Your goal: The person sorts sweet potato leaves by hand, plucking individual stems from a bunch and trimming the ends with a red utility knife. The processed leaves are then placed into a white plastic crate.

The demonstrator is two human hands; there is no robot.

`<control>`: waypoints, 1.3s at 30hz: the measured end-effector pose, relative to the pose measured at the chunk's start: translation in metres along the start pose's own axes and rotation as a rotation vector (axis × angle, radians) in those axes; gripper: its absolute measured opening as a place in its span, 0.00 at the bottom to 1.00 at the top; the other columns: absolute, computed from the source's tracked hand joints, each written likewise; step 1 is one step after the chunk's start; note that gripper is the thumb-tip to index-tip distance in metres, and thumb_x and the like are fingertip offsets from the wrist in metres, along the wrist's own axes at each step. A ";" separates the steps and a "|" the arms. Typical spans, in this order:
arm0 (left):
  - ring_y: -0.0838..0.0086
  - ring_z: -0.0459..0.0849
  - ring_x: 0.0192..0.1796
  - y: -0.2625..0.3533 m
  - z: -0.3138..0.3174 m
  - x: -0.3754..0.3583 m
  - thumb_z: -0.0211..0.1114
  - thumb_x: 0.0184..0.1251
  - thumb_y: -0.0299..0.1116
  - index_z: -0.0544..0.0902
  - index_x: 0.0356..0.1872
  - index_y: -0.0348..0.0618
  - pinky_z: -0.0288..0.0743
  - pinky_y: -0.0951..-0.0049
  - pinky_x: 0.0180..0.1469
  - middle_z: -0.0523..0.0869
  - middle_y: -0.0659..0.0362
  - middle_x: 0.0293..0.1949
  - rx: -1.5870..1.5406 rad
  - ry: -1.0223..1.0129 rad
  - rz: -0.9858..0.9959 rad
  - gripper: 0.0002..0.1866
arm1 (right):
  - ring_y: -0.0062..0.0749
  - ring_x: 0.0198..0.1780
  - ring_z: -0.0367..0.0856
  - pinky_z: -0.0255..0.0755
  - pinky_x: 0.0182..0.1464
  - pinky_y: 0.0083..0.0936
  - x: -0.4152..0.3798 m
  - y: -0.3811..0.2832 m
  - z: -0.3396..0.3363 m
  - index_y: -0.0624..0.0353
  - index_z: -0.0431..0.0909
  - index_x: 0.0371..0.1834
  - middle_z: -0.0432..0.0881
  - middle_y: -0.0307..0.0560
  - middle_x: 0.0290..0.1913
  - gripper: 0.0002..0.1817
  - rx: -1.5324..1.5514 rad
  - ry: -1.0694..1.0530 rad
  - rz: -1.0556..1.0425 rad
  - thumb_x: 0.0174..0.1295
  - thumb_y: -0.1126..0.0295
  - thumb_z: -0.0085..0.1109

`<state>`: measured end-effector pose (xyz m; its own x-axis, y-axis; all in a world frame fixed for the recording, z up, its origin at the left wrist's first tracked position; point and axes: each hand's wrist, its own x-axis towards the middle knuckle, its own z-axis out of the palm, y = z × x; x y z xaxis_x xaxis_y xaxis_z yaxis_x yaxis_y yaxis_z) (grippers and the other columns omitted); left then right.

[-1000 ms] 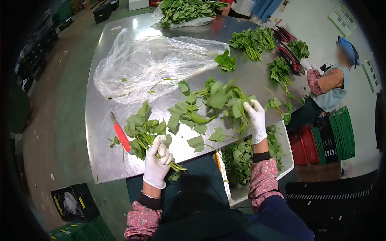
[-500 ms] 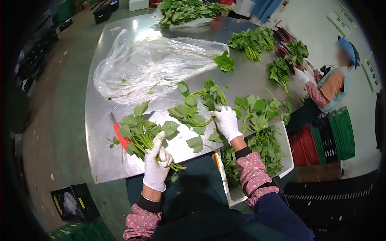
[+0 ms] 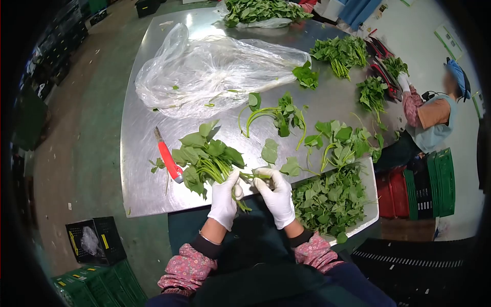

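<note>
My left hand [image 3: 225, 199], in a white glove, is closed around the stems of a bunch of leafy greens [image 3: 207, 156] above the table's near edge. Close beside it, my gloved right hand [image 3: 276, 197] pinches a green stem [image 3: 249, 176] that reaches across to the bunch. To the left of the bunch lies a red-handled knife [image 3: 169, 155] with its blade pointing away from me. Loose leafy stems [image 3: 281, 116] rest farther up the table, and two single leaves lie just beyond my right hand.
A clear plastic bag [image 3: 204, 71] spreads over the metal table [image 3: 140, 187]. At my right stands a white bin [image 3: 371, 204] filled with greens. More bunches [image 3: 340, 53] lie at the far right, near a co-worker [image 3: 434, 115]. Stacked crates [image 3: 442, 179] stand beyond.
My right hand has come down and left from the loose stems to beside my left hand, now with a stem in its fingers. The left hand still grips the bunch. My view has shifted.
</note>
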<state>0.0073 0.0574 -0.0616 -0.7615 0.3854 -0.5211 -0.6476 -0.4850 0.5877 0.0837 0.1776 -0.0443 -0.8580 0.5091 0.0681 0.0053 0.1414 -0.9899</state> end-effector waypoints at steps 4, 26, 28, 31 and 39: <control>0.79 0.68 0.14 0.003 0.003 -0.013 0.63 0.70 0.29 0.77 0.36 0.41 0.58 0.76 0.16 0.77 0.61 0.23 -0.038 0.049 -0.009 0.05 | 0.28 0.39 0.86 0.80 0.41 0.18 -0.007 -0.002 0.008 0.66 0.72 0.48 0.82 0.47 0.40 0.09 0.311 0.088 0.113 0.66 0.80 0.55; 0.86 0.72 0.21 0.004 0.020 -0.032 0.66 0.67 0.25 0.82 0.39 0.36 0.61 0.84 0.22 0.80 0.66 0.25 0.443 -0.093 0.224 0.04 | 0.12 0.29 0.72 0.65 0.33 0.12 -0.008 0.014 -0.008 0.57 0.81 0.40 0.80 0.32 0.29 0.09 0.348 -0.246 0.389 0.70 0.63 0.58; 0.82 0.77 0.26 -0.013 0.004 -0.020 0.62 0.67 0.23 0.82 0.43 0.35 0.69 0.81 0.28 0.83 0.62 0.30 0.532 -0.065 0.400 0.06 | 0.21 0.28 0.75 0.70 0.35 0.18 -0.004 0.003 -0.004 0.60 0.79 0.41 0.81 0.38 0.27 0.10 0.058 -0.099 0.285 0.70 0.64 0.55; 0.80 0.79 0.31 -0.023 -0.012 -0.006 0.60 0.68 0.21 0.80 0.47 0.35 0.73 0.80 0.33 0.84 0.61 0.36 0.531 0.018 0.609 0.09 | 0.34 0.26 0.81 0.74 0.33 0.26 -0.001 0.011 0.006 0.63 0.75 0.44 0.81 0.46 0.27 0.09 -0.114 0.130 0.072 0.71 0.68 0.51; 0.82 0.74 0.26 0.072 -0.007 -0.010 0.62 0.72 0.35 0.78 0.44 0.39 0.70 0.81 0.28 0.79 0.63 0.33 0.067 0.019 0.633 0.09 | 0.45 0.51 0.79 0.74 0.50 0.38 0.079 0.024 -0.119 0.58 0.73 0.56 0.78 0.58 0.49 0.20 -1.090 0.640 -0.120 0.62 0.65 0.59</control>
<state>-0.0317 0.0129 -0.0188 -0.9971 0.0258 -0.0710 -0.0732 -0.5640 0.8225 0.0776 0.3221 -0.0481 -0.4831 0.7197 0.4987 0.6248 0.6823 -0.3795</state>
